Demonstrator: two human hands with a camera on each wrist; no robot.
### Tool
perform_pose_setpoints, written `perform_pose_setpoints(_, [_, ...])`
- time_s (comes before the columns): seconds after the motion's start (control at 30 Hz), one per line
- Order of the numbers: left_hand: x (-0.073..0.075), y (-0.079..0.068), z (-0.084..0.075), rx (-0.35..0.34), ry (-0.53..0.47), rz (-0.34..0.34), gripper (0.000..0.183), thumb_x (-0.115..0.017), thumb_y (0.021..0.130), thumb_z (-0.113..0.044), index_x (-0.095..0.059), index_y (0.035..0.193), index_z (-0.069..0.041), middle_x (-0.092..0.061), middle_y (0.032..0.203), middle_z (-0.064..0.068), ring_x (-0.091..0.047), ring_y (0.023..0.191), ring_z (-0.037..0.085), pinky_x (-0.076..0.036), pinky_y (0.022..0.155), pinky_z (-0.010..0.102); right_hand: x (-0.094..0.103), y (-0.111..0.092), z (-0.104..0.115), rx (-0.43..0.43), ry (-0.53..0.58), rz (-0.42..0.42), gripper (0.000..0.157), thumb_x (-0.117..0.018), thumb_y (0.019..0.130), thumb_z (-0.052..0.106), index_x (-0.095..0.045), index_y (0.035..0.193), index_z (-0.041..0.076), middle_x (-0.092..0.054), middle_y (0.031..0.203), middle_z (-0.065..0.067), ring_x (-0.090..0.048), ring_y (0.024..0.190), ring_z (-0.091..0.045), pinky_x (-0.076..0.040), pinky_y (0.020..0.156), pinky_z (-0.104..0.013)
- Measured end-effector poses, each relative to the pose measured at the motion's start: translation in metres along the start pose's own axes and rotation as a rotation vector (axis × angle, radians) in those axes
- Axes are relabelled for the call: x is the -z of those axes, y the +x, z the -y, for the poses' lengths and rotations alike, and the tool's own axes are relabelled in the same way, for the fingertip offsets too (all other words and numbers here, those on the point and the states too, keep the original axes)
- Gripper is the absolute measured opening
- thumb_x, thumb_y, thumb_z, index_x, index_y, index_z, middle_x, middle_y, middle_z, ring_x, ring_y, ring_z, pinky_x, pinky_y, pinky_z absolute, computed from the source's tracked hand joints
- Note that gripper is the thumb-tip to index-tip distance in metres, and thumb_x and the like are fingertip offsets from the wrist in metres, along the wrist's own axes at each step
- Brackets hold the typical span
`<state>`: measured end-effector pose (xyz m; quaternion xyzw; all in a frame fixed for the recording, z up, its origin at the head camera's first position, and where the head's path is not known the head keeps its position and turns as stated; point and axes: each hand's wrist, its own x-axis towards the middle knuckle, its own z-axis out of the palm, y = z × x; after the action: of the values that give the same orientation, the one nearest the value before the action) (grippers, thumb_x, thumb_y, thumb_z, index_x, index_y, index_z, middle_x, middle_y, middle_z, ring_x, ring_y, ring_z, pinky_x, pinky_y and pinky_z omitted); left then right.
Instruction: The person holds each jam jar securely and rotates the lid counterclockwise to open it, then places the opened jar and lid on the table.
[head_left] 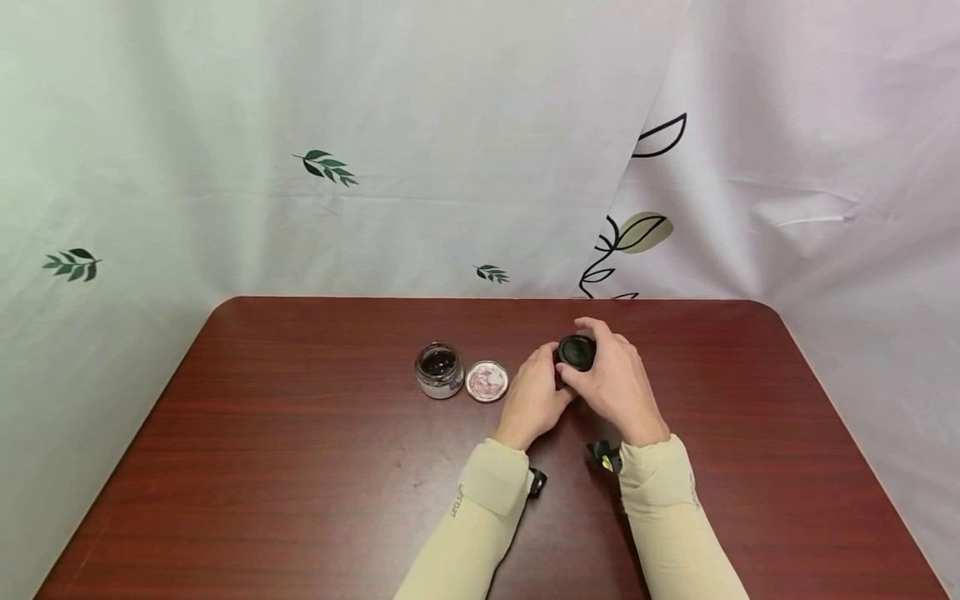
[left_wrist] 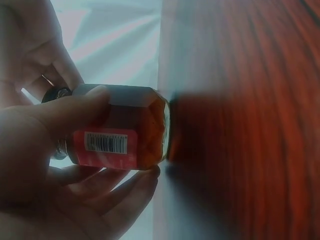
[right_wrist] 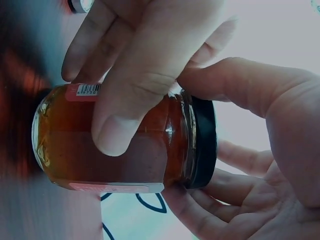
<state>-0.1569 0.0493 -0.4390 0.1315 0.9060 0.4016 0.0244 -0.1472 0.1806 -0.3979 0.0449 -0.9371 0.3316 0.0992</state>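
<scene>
A faceted glass jar (right_wrist: 70, 140) of amber-brown contents stands upright, its base close to the table in both wrist views. It carries a red label with a barcode (left_wrist: 106, 143). My left hand (head_left: 534, 398) grips the jar's body, thumb on one side and fingers on the other. Around the black lid (head_left: 577, 352), which sits on the jar's mouth, the thumb and fingers of my right hand (head_left: 618, 385) are curled. The head view shows mostly the lid, as the hands hide the jar's body.
Left of my hands stands an uncovered glass jar (head_left: 439, 383) with dark contents. A round, pale patterned lid (head_left: 487, 382) lies right beside it on the reddish-brown table (head_left: 300, 467). A white leaf-print curtain (head_left: 420, 233) hangs behind the table's far edge.
</scene>
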Motion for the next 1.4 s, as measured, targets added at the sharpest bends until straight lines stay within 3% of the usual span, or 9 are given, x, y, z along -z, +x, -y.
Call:
perform_pose_setpoints(0.3, [0.0,0.001,0.001,-0.064,0.028,-0.04,0.056,-0.074,0.089,-0.02,-0.053,0.137,-0.003,-0.062,0.129,0.011,-0.061,0.118,0.026,-0.048,0.1,0.04,0.001,0.0,-0.001,-0.011,0.021,-0.036,0.062,-0.08,0.078,0.017,-0.057,0.134,0.004,-0.068,0.116,-0.019,-0.062,0.103,-0.039,-0.048,0.088,-0.051])
perform_pose_setpoints(0.63, [0.0,-0.003,0.0,-0.049,-0.038,-0.086,0.058,-0.078,0.083,-0.024,-0.056,0.132,-0.004,-0.066,0.121,0.01,-0.065,0.11,0.025,-0.051,0.094,0.038,0.003,-0.002,0.002,-0.015,0.021,-0.029,0.06,-0.079,0.078,0.017,-0.058,0.132,0.001,-0.068,0.116,-0.019,-0.063,0.102,-0.039,-0.05,0.086,-0.051])
perform_pose_setpoints(0.87, [0.0,-0.004,-0.001,-0.086,-0.067,-0.157,0.06,-0.083,0.079,-0.03,-0.058,0.128,-0.006,-0.065,0.112,0.007,-0.065,0.098,0.019,-0.052,0.087,0.034,0.01,-0.001,0.004,-0.009,0.004,-0.029,0.055,-0.079,0.079,0.018,-0.062,0.129,0.001,-0.069,0.113,-0.02,-0.064,0.094,-0.036,-0.052,0.079,-0.048])
perform_pose_setpoints(1.4, [0.004,-0.003,0.003,-0.142,-0.081,-0.178,0.058,-0.08,0.081,-0.029,-0.056,0.128,-0.007,-0.06,0.109,0.005,-0.057,0.093,0.018,-0.05,0.087,0.034,0.01,-0.003,0.009,0.004,0.018,-0.048,0.054,-0.08,0.081,0.021,-0.065,0.129,0.001,-0.068,0.115,-0.022,-0.063,0.097,-0.037,-0.053,0.08,-0.049])
